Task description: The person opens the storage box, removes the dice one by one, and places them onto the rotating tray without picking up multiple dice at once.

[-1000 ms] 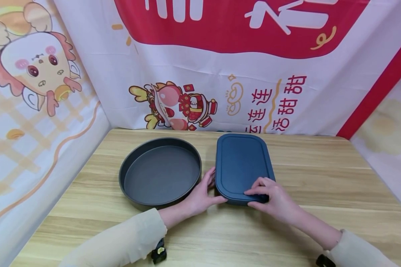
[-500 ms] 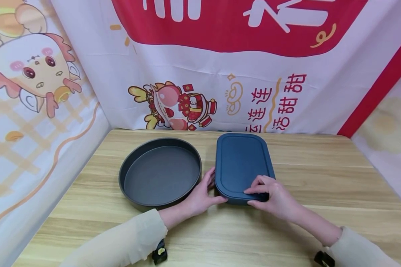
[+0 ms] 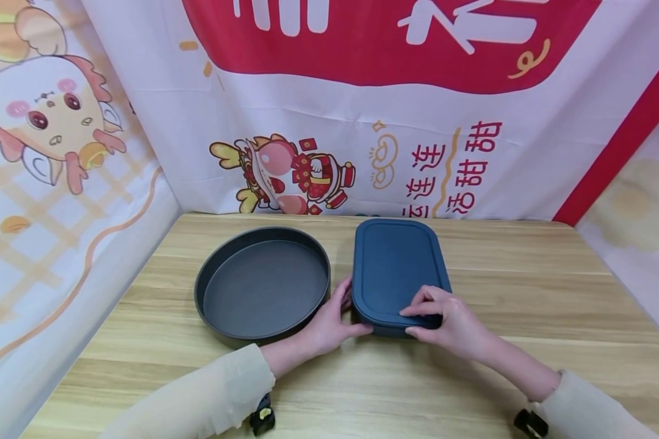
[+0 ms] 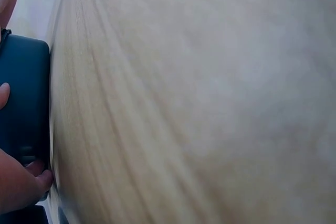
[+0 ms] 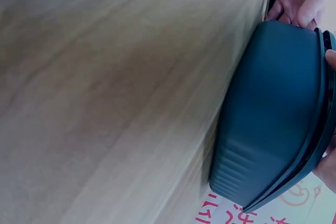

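Observation:
A dark blue rectangular food container with rounded corners stands on the table, its flat lid on top. At the near left corner, my left hand holds the container, thumb along the front side and fingers down the left side. My right hand pinches the lid's edge at the near right corner, thumb below and fingertips on top. A dark gap shows under the lid's rim there in the right wrist view. The inside of the container is hidden by the lid.
Just left of the container stands a round, dark grey pan with a low wall; my left hand is between the two. Both are on a wood-grain table. Printed cloth hangs behind the table and at its sides.
My right hand has risen very slightly at the lid's corner. The left hand, container and pan look the same; the view has shifted a little.

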Demonstrator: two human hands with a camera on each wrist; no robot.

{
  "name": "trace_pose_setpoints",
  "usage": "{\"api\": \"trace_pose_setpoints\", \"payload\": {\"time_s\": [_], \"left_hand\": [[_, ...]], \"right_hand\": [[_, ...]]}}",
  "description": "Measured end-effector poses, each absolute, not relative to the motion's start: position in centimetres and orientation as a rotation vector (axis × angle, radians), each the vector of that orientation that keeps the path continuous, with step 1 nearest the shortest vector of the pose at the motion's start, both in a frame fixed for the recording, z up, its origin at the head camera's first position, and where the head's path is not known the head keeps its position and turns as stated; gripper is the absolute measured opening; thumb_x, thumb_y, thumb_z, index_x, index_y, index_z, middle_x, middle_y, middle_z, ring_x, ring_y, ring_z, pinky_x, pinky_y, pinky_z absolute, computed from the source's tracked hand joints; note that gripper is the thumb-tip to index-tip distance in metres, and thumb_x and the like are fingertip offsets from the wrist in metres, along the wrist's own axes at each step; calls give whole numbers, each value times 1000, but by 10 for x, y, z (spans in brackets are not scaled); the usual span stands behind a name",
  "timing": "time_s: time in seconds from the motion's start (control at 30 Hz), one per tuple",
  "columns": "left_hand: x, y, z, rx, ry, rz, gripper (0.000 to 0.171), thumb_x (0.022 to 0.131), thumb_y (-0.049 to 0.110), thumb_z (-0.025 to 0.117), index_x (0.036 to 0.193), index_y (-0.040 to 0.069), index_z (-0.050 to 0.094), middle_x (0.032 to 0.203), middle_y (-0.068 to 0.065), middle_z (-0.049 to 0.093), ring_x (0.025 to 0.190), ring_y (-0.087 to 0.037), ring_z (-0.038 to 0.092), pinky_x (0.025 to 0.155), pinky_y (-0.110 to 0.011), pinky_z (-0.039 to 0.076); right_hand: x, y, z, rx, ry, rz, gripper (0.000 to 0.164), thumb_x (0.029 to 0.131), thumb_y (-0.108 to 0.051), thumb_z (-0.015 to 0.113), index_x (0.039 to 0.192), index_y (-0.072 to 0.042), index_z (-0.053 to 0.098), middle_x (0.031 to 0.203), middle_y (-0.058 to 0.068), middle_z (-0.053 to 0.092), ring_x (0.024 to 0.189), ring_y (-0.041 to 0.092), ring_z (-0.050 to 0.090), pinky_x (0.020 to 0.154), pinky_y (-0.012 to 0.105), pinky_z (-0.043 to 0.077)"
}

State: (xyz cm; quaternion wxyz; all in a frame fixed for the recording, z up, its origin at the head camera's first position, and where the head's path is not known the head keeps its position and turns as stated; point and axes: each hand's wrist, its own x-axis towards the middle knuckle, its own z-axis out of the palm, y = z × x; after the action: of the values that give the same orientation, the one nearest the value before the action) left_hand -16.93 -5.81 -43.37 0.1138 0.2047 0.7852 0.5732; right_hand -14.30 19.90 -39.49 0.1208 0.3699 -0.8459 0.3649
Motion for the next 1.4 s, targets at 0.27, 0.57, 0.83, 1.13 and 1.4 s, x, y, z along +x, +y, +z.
{"api": "trace_pose_setpoints", "payload": {"time_s": [0.27, 0.57, 0.83, 1.13, 1.4], "left_hand": [[-166, -60, -424, 545, 2251, 1685, 99, 81, 15, 81, 155, 9, 15, 156, -11, 27, 139, -23, 33, 112, -38, 27], [-170, -61, -428, 545, 2222, 1692, 94, 87, 20, 76, 155, 9, 13, 157, -10, 25, 140, -23, 32, 112, -38, 27], [-168, -61, -426, 533, 2205, 1690, 95, 87, 25, 75, 156, 9, 11, 157, -9, 25, 140, -22, 32, 112, -37, 27], [-168, -60, -426, 561, 2175, 1730, 93, 88, 21, 75, 155, 6, 13, 157, -12, 26, 140, -24, 31, 112, -38, 27], [-168, -61, -425, 570, 2163, 1746, 89, 89, 19, 73, 155, 6, 14, 156, -13, 27, 139, -27, 33, 112, -40, 26]], "right_hand": [[-145, 202, -395, 1093, -2463, 1040, 30, 70, 0, 86, 95, -15, 78, 90, -12, 57, 85, 8, 53, 72, 21, 45], [-146, 208, -395, 1123, -2421, 949, 29, 69, -6, 87, 95, -16, 78, 92, -12, 57, 86, 8, 53, 74, 20, 44], [-146, 209, -389, 1159, -2316, 805, 17, 84, -27, 77, 96, -16, 76, 93, -10, 57, 87, 9, 52, 76, 18, 42], [-148, 206, -384, 1121, -2267, 771, 13, 84, -25, 68, 90, -13, 70, 92, -6, 58, 88, 12, 54, 79, 22, 43], [-153, 211, -370, 1109, -2166, 733, 36, 96, -39, 54, 92, -8, 72, 90, 0, 60, 81, 16, 53, 72, 24, 40]]}}
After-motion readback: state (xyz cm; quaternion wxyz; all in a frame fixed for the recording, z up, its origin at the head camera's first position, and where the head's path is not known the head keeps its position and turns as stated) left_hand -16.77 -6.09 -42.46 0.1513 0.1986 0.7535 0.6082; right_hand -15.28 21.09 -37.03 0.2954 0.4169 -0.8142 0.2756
